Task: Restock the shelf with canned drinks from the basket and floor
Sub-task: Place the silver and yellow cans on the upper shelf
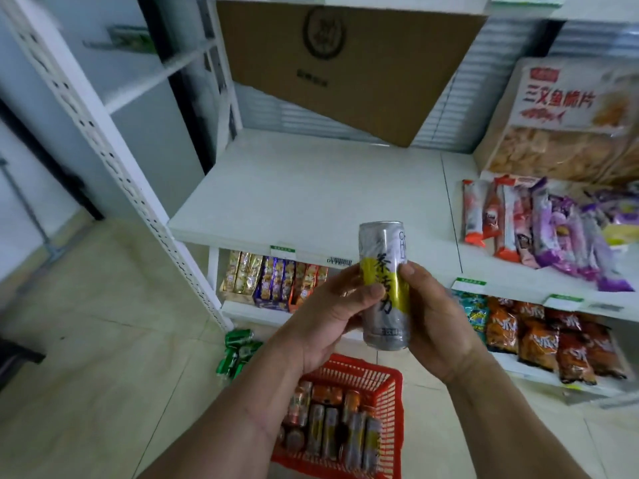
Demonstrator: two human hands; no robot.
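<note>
Silver-yellow can point(384, 285) held upright before white shelf point(311, 188), gripped by both left hand point(332, 316) and right hand point(435, 316); red basket point(390, 382) of cans sat on floor below; green cans point(237, 352) lay beside shelf foot.

A small shop is indicated by white metal shelving point(311, 202) edged with price labels point(282, 251), stocked with packaged snacks point(553, 229) and crisp bags point(539, 337), and by a red shopping basket point(394, 385) of canned drinks point(345, 433).
</note>
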